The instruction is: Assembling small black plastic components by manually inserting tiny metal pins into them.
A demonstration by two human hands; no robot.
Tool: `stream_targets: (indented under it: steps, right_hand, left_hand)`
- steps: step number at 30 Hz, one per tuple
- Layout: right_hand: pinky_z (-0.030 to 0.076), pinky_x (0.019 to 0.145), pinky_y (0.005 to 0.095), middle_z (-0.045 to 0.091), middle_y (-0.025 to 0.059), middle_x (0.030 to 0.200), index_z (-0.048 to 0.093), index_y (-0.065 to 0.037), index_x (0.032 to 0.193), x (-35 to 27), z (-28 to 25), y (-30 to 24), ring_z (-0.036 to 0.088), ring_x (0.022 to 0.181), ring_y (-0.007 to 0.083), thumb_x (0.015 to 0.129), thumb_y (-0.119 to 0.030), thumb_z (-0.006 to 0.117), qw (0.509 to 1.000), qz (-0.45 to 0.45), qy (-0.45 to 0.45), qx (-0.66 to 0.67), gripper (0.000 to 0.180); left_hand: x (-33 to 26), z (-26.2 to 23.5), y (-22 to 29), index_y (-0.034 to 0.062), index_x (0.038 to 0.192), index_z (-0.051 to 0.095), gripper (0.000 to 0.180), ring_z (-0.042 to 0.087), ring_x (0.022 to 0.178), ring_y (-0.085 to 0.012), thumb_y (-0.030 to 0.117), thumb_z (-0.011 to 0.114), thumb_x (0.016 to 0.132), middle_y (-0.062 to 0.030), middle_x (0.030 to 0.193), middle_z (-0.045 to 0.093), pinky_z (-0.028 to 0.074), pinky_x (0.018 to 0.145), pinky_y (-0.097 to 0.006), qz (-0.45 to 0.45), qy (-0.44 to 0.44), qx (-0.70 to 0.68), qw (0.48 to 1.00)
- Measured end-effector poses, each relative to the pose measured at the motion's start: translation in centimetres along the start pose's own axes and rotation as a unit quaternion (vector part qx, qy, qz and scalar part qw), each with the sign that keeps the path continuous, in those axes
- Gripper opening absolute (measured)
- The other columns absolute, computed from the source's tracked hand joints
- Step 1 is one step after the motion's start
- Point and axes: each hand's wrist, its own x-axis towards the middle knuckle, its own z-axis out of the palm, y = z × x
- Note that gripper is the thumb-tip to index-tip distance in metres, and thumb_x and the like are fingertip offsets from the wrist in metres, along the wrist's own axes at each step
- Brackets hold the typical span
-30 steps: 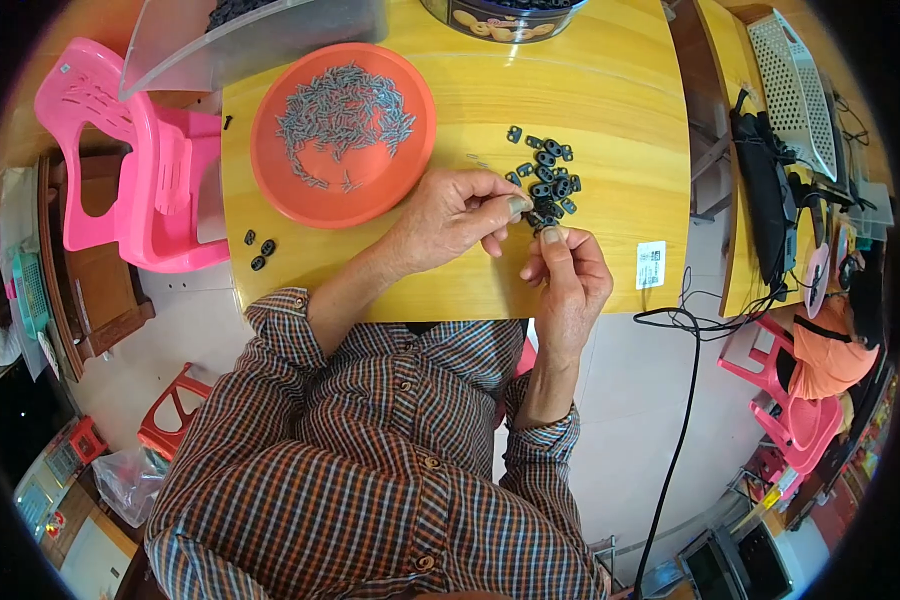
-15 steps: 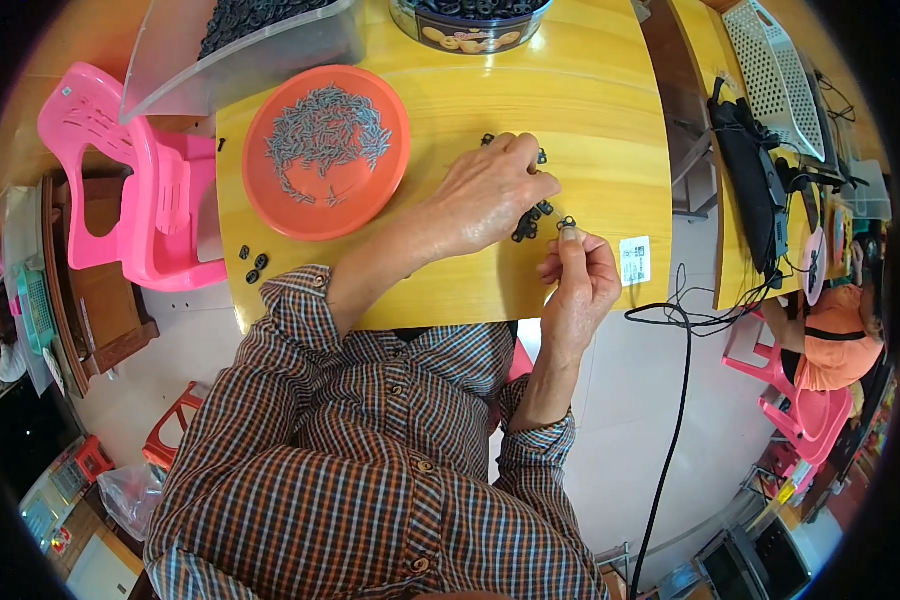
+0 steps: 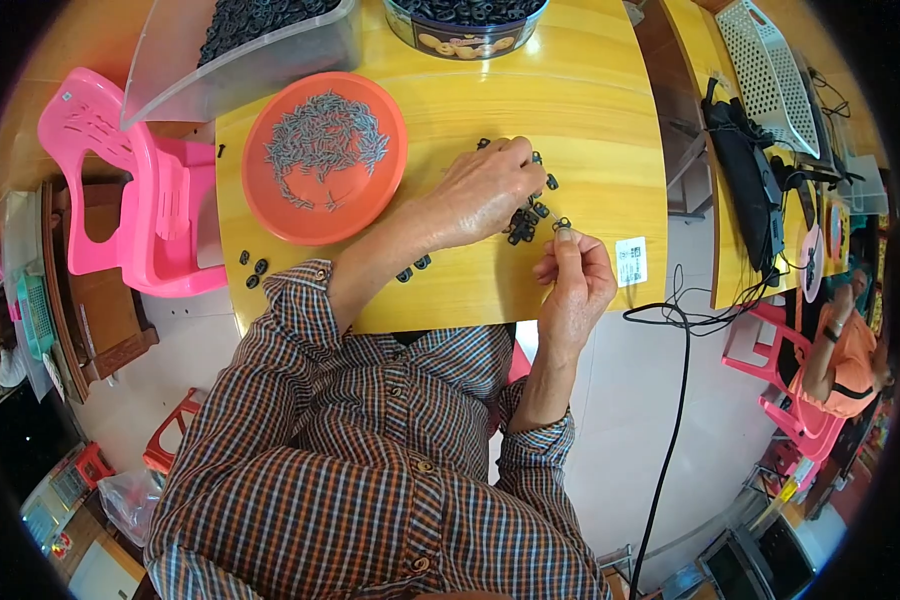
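Part (image 3: 563,223), small and black, pinched in the right hand (image 3: 577,272) over the near side of the yellow bench (image 3: 600,110).
The part is gripped between thumb and fingertips, the right hand being nearly closed on it, just right of a loose pile of like pieces (image 3: 522,226). Over that pile the left hand (image 3: 485,190) is held palm down, fingers bent; its fingertips are hidden, so whether anything is grasped cannot be told. Two similar black pieces (image 3: 422,262) are seen beside the left forearm. Small grey screw-like pieces (image 3: 325,135) are gathered in an orange dish (image 3: 370,205) further left. Along the far side, more black pieces are held in a clear tub (image 3: 300,62) and a round tin (image 3: 460,45).
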Motion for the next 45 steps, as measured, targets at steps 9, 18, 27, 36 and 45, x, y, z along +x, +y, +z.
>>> stream_targets:
  steps: [9,18,27,36,45]
  right_hand:
    - [0.037,0.049,0.019,0.06,0.0039,0.071,0.059,-0.002,0.081,-0.1,-0.1,0.0,0.05,0.053,0.0068,0.088,-0.012,0.059,0.999,0.008,-0.014,0.029,0.012]
    - [0.039,0.05,0.0186,0.065,0.0086,0.082,0.058,-0.003,0.088,-0.6,0.9,0.1,0.052,0.057,0.0069,0.09,-0.014,0.06,0.989,0.041,-0.069,0.127,0.011]
    - [0.041,0.05,0.0189,0.067,0.0122,0.09,0.059,-0.003,0.09,-0.7,1.3,0.9,0.053,0.059,0.0075,0.091,-0.012,0.058,0.986,0.031,-0.087,0.138,0.01]
    - [0.041,0.051,0.0188,0.067,0.0124,0.091,0.059,-0.002,0.091,-0.9,1.5,1.1,0.053,0.059,0.0077,0.091,-0.009,0.057,0.992,-0.014,-0.072,0.1,0.008]
    - [0.042,0.052,0.0192,0.067,0.0127,0.089,0.059,-0.001,0.091,-1.1,1.6,1.0,0.054,0.059,0.0084,0.09,-0.009,0.058,0.991,-0.006,-0.069,0.111,0.008]
  left_hand:
    - [-1.0,-0.5,-0.4,0.0034,0.088,0.058,0.01,0.06,0.079,-0.0236,0.003,0.063,0.079,-0.0068,0.084,0.058,0.05,0.068,-0.034,0.01,0.08,-0.124,0.989]
    - [-4.9,0.0,0.2,-0.0003,0.106,0.062,0.017,0.066,0.079,-0.0135,0.003,0.056,0.09,-0.0064,0.089,0.065,0.055,0.074,-0.025,-0.208,0.053,-0.57,0.793]
    - [-5.5,0.6,-0.4,-0.0013,0.112,0.06,0.026,0.065,0.087,-0.015,-0.004,0.057,0.087,-0.0095,0.101,0.063,0.055,0.078,-0.027,-0.128,0.076,-0.572,0.807]
    - [-5.6,0.6,0.0,-0.0029,0.111,0.058,0.024,0.064,0.089,-0.0142,-0.003,0.058,0.087,-0.0094,0.102,0.063,0.056,0.077,-0.028,-0.162,0.084,-0.622,0.761]
    - [-5.6,0.2,0.3,-0.0025,0.114,0.06,0.027,0.065,0.086,-0.0143,-0.002,0.06,0.086,-0.0089,0.097,0.065,0.055,0.077,-0.028,-0.164,0.086,-0.614,0.767]
